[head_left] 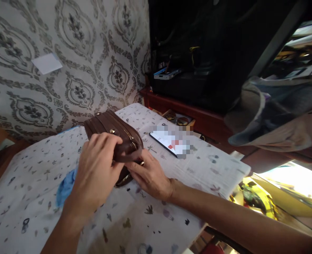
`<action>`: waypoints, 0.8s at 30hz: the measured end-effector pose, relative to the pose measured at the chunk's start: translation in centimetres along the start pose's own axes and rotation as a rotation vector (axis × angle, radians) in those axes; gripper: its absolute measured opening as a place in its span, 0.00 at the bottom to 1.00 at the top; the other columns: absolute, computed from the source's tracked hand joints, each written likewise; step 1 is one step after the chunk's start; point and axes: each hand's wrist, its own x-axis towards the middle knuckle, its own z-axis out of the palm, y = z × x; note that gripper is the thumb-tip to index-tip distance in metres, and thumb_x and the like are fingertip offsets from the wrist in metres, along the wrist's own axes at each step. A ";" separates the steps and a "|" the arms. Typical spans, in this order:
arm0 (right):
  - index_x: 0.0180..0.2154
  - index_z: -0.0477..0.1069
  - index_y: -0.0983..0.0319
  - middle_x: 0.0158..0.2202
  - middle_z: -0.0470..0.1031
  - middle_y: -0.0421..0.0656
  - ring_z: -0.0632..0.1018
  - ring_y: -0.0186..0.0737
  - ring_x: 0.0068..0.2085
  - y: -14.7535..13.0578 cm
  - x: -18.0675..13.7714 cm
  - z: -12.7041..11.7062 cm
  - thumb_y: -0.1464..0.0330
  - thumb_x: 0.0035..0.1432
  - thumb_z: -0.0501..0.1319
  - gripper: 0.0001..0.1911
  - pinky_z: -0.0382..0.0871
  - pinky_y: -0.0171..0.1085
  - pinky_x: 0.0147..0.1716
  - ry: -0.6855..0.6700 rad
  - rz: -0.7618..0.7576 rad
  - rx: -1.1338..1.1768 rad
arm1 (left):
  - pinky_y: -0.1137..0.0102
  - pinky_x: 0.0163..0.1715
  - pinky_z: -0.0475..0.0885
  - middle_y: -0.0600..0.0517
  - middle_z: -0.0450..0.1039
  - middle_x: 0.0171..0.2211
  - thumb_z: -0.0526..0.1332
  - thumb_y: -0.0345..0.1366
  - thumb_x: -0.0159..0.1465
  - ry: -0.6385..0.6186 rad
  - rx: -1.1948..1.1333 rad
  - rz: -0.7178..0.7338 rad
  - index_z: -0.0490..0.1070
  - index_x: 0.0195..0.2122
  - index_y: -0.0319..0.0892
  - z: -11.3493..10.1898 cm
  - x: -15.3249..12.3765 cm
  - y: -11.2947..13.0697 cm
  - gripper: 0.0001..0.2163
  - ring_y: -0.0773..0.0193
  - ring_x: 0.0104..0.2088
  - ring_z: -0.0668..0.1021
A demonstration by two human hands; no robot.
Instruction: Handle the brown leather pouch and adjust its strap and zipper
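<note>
A brown leather bag [106, 123] with gold-coloured zips and studs lies on the white printed cloth [39, 176]. My left hand [99, 164] is closed over its near end, fingers curled on a brown strap [133, 155]. At the bag's near right corner, my right hand [152, 176] is closed on the edge beside a zip, under the strap. My hands hide part of the near end, so the exact fingertip contact cannot be made out. Partly behind my left wrist lies a blue cloth [66, 187].
A phone [166, 144] with a lit screen lies right of the bag. Beyond the table edge stands a dark red wooden cabinet [193, 109] with a large black screen [198, 42]. Patterned wallpaper [79, 53] rises behind. A yellow-and-black item [261, 197] sits lower right.
</note>
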 end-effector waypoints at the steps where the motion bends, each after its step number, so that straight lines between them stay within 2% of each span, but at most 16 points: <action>1: 0.55 0.74 0.59 0.45 0.74 0.49 0.76 0.45 0.46 -0.2 -0.1 -0.2 0.74 0.69 0.56 0.17 0.77 0.44 0.44 0.001 0.031 0.066 | 0.57 0.44 0.68 0.47 0.76 0.45 0.61 0.28 0.62 -0.020 0.025 0.022 0.71 0.48 0.45 0.2 0.4 0.3 0.13 0.50 0.47 0.74; 3: 0.54 0.74 0.58 0.46 0.75 0.48 0.77 0.43 0.48 -0.5 -0.3 -0.5 0.74 0.70 0.55 0.16 0.78 0.43 0.46 0.027 0.114 0.201 | 0.56 0.46 0.68 0.47 0.77 0.47 0.63 0.27 0.62 -0.046 0.076 0.053 0.71 0.53 0.46 0.7 1.3 0.9 0.18 0.48 0.50 0.73; 4: 0.54 0.74 0.57 0.45 0.76 0.47 0.78 0.42 0.47 -0.6 -0.3 -0.6 0.73 0.71 0.55 0.15 0.79 0.42 0.45 0.051 0.161 0.260 | 0.56 0.46 0.68 0.47 0.77 0.46 0.63 0.28 0.63 -0.053 0.089 0.061 0.73 0.51 0.46 0.9 1.7 1.1 0.16 0.49 0.50 0.73; 7: 0.45 0.75 0.58 0.38 0.77 0.44 0.79 0.39 0.39 -0.7 0.0 -0.4 0.69 0.70 0.59 0.07 0.78 0.38 0.39 0.139 0.339 0.437 | 0.59 0.43 0.69 0.49 0.76 0.38 0.61 0.31 0.67 -0.044 0.064 0.022 0.75 0.38 0.45 1.4 2.9 1.2 0.03 0.53 0.44 0.74; 8: 0.42 0.74 0.59 0.35 0.77 0.42 0.79 0.37 0.36 -0.7 0.2 -0.1 0.67 0.68 0.61 0.04 0.77 0.37 0.35 0.166 0.430 0.516 | 0.60 0.41 0.69 0.50 0.76 0.35 0.60 0.32 0.68 -0.037 0.030 -0.003 0.74 0.34 0.44 1.5 3.2 1.2 0.05 0.54 0.42 0.74; 12: 0.33 0.68 0.59 0.25 0.70 0.35 0.71 0.32 0.24 -0.4 1.0 0.7 0.55 0.57 0.70 0.17 0.70 0.32 0.24 0.236 0.813 0.878 | 0.63 0.39 0.68 0.53 0.75 0.31 0.60 0.32 0.67 -0.006 -0.173 -0.086 0.72 0.29 0.44 1.7 3.5 0.4 0.08 0.58 0.37 0.75; 15: 0.29 0.63 0.58 0.21 0.65 0.32 0.65 0.29 0.21 0.0 1.2 1.1 0.50 0.46 0.75 0.26 0.61 0.30 0.18 0.278 0.983 0.960 | 0.63 0.40 0.68 0.53 0.76 0.31 0.62 0.34 0.65 0.032 -0.288 -0.130 0.73 0.29 0.44 2.0 3.4 -0.1 0.07 0.59 0.36 0.76; 17: 0.28 0.61 0.57 0.20 0.63 0.31 0.62 0.28 0.21 0.2 1.2 1.2 0.50 0.43 0.76 0.28 0.56 0.29 0.17 0.296 1.033 0.931 | 0.63 0.40 0.68 0.53 0.77 0.31 0.62 0.35 0.65 0.055 -0.341 -0.145 0.73 0.29 0.44 2.3 3.4 -0.4 0.07 0.59 0.36 0.76; 20: 0.26 0.60 0.57 0.19 0.61 0.30 0.60 0.28 0.20 0.2 1.2 1.3 0.51 0.44 0.75 0.27 0.53 0.29 0.15 0.295 1.016 0.865 | 0.63 0.39 0.68 0.53 0.77 0.31 0.62 0.38 0.64 0.079 -0.395 -0.162 0.74 0.29 0.44 2.6 3.3 -0.4 0.07 0.60 0.35 0.76; 24: 0.30 0.64 0.57 0.21 0.65 0.31 0.64 0.28 0.18 -0.4 1.5 1.3 0.53 0.52 0.71 0.21 0.59 0.29 0.14 0.241 0.944 0.868 | 0.64 0.39 0.69 0.53 0.78 0.31 0.62 0.39 0.63 0.087 -0.421 -0.181 0.75 0.29 0.45 2.6 3.3 -0.5 0.07 0.60 0.36 0.77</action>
